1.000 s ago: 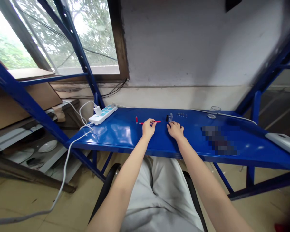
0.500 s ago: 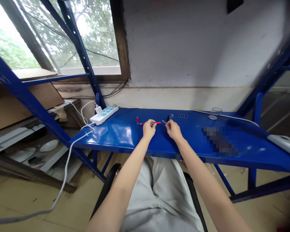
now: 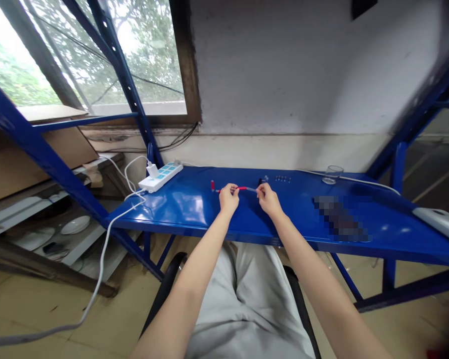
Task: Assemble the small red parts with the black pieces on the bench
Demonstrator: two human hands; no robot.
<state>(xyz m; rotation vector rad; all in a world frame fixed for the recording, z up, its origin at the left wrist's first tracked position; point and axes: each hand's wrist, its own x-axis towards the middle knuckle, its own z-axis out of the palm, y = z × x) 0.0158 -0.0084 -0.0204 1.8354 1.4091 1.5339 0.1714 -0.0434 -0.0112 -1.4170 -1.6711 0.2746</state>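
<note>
My left hand (image 3: pixel 229 200) is closed in a pinch around a slim red pen (image 3: pixel 242 188), held sideways above the table. One end of the pen pokes out left of the fingers. My right hand (image 3: pixel 268 200) pinches a thin clear tube (image 3: pixel 251 189), whose left end meets the red pen's right end. Whether it sits inside or only touches, I cannot tell. Left of my hands stands a small red cap (image 3: pixel 212 185). Just behind my right fingers is a short black piece (image 3: pixel 260 181), with small clear pieces (image 3: pixel 266 178) beside it.
Several tiny parts (image 3: pixel 283 179) are lined up at the back of the blue table (image 3: pixel 187 219). A drinking glass (image 3: pixel 333 174) stands farther right, behind a blurred-out dark object (image 3: pixel 342 219). At the left corner lies a white power strip (image 3: pixel 161 177) with its cable.
The gap between the red pen and the clear tube has closed, and their ends now meet. My left hand has shifted slightly left; more of the clear tube shows.
</note>
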